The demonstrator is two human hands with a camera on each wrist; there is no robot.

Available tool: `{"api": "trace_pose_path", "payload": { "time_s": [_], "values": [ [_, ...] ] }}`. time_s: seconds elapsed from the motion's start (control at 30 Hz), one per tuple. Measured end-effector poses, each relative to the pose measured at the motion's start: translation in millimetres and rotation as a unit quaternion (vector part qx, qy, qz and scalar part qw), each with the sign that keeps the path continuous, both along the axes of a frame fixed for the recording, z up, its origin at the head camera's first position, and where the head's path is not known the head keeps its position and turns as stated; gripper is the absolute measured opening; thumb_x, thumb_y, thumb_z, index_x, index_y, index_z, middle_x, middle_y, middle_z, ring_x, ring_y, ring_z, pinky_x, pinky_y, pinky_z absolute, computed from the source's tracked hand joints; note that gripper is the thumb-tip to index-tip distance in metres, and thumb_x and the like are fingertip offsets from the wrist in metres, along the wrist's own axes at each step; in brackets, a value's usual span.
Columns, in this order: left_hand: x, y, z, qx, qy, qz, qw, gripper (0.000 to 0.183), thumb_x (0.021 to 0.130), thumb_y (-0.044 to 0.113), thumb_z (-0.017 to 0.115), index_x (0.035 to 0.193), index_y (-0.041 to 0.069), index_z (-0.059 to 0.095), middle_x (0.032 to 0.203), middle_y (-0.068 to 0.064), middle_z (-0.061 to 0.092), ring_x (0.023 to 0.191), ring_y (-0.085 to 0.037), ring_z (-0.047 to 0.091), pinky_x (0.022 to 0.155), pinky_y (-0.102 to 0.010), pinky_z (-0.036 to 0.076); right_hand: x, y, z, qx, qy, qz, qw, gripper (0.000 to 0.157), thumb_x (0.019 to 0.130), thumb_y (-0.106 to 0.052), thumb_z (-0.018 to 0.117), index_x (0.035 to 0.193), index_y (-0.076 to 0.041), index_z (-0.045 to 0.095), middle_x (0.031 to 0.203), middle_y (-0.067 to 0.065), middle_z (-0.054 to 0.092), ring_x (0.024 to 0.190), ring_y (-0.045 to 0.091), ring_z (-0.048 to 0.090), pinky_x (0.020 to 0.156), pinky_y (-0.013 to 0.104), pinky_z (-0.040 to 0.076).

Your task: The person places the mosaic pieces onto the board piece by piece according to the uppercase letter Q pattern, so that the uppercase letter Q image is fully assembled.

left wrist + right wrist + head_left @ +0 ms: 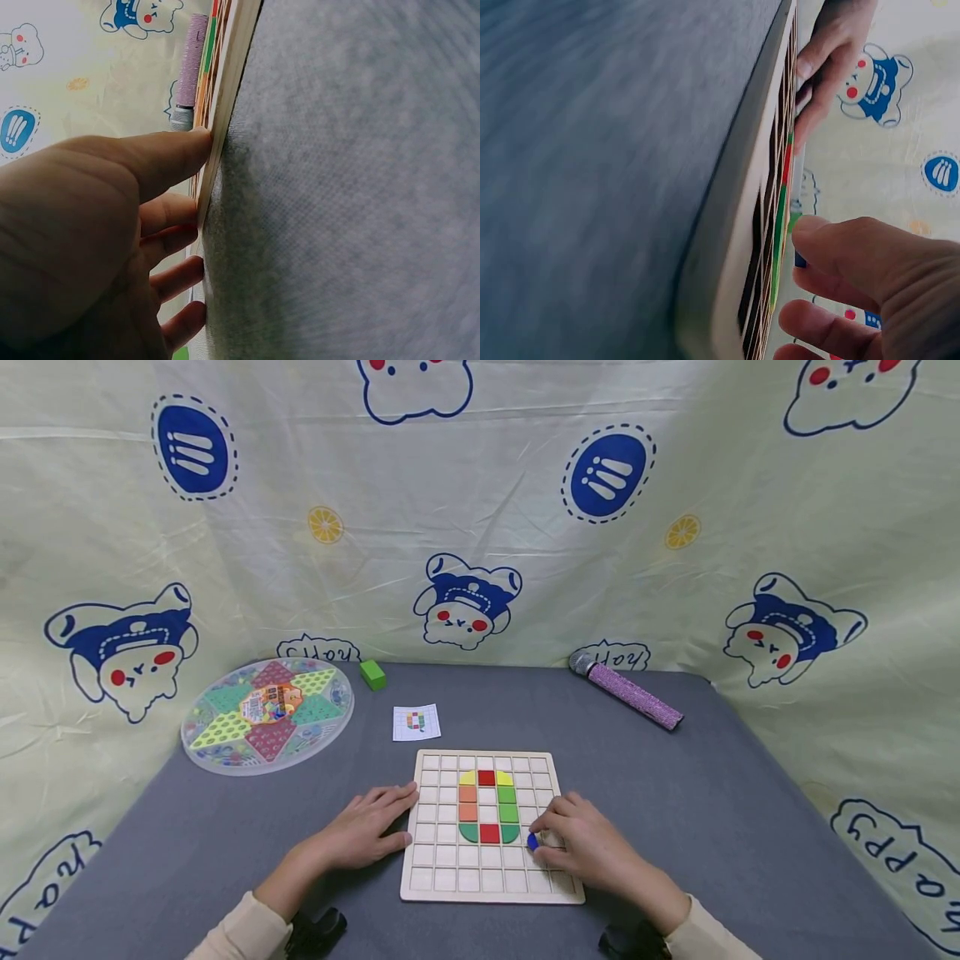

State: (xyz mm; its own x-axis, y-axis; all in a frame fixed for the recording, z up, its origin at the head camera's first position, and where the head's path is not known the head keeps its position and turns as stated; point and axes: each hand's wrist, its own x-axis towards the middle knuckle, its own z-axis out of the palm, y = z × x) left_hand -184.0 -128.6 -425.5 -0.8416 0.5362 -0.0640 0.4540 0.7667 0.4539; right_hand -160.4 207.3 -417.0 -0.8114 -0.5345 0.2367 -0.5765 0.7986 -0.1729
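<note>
A square wooden grid board (491,898) lies on the table, with a ring of coloured tiles set in its cells. The ring has red (486,778), yellow (505,778), orange (467,812), green (507,812) and dark green (468,833) tiles; the corner ones are rounded. My right hand (581,839) pinches a small blue tile (532,842) over the board's right side; in the right wrist view its thumb and fingers partly hide that tile (800,260). Along the board's left edge, my left hand (363,831) rests with fingers extended, fingertips touching the rim in the left wrist view.
Behind the board lies a white card (417,723) printed with a small coloured pattern. A round star-patterned game board (273,739) is at the back left, beside a green block (372,675). At the back right lies a glittery purple microphone (633,695). A printed curtain hangs behind the table.
</note>
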Motion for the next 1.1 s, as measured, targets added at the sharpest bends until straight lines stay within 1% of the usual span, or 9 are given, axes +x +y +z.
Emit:
{"api": "trace_pose_path", "payload": {
  "time_s": [0.13,0.27,0.43,0.57,0.7,0.93,1.1],
  "values": [
    [-0.2,0,-0.9,0.002,0.004,-0.005,1.0000,0.060,0.094,0.031,0.056,0.147,0.011,0.035,0.153,-0.005,0.033,0.137,-0.031,0.032,0.104,-0.066,0.024,-1.6,-8,-1.5,-0.008,0.004,0.029,1.000,0.017,0.077,-0.028,0.075,0.092,-0.021,0.072,0.087,-0.009,0.059,0.083,0.005,0.042,0.071,0.024,0.037],
    [-0.8,0,-2.2,0.003,0.007,-0.008,0.9999,0.060,0.094,0.031,0.056,0.147,0.012,0.035,0.154,-0.005,0.033,0.137,-0.031,0.032,0.104,-0.065,0.024,-2.9,-13,-3.1,-0.001,0.016,0.055,0.998,0.016,0.078,-0.030,0.075,0.092,-0.022,0.072,0.088,-0.009,0.059,0.084,0.005,0.043,0.072,0.024,0.038],
    [-0.9,0,-2.4,0.001,0.015,-0.011,0.9998,0.060,0.094,0.030,0.056,0.147,0.011,0.035,0.153,-0.005,0.034,0.137,-0.030,0.032,0.103,-0.063,0.027,-3.1,-17,-5.2,0.004,0.032,0.077,0.997,0.016,0.077,-0.029,0.075,0.092,-0.024,0.072,0.088,-0.011,0.058,0.083,0.005,0.042,0.073,0.023,0.038],
    [-0.2,0,-2.0,0.001,0.020,-0.013,0.9997,0.060,0.094,0.030,0.056,0.146,0.010,0.036,0.153,-0.006,0.035,0.136,-0.030,0.033,0.102,-0.060,0.029,-2.9,-18,-5.3,0.005,0.029,0.090,0.995,0.016,0.078,-0.028,0.074,0.093,-0.025,0.072,0.090,-0.011,0.058,0.085,0.005,0.042,0.074,0.023,0.038],
    [-0.4,0,-1.9,0.000,0.015,-0.010,0.9998,0.060,0.094,0.030,0.056,0.147,0.011,0.035,0.153,-0.006,0.034,0.137,-0.031,0.033,0.103,-0.061,0.028,-2.9,-19,-5.0,0.007,0.026,0.098,0.995,0.014,0.079,-0.028,0.074,0.093,-0.027,0.072,0.090,-0.012,0.057,0.083,0.005,0.041,0.072,0.022,0.037],
    [-0.6,0,-1.3,-0.001,0.008,-0.005,1.0000,0.060,0.094,0.031,0.056,0.147,0.012,0.035,0.153,-0.005,0.033,0.137,-0.030,0.032,0.104,-0.063,0.026,-2.5,-20,-4.4,0.006,0.008,0.093,0.996,0.013,0.080,-0.029,0.072,0.093,-0.029,0.072,0.089,-0.013,0.056,0.082,0.003,0.038,0.071,0.020,0.034],
    [-0.2,0,-1.1,-0.001,0.007,-0.006,1.0000,0.060,0.094,0.031,0.056,0.147,0.012,0.035,0.153,-0.004,0.033,0.137,-0.030,0.032,0.103,-0.062,0.027,-2.7,-21,-5.2,0.007,0.009,0.090,0.996,0.015,0.079,-0.029,0.073,0.095,-0.029,0.072,0.089,-0.013,0.056,0.081,0.003,0.038,0.071,0.020,0.034]
  ]
}}
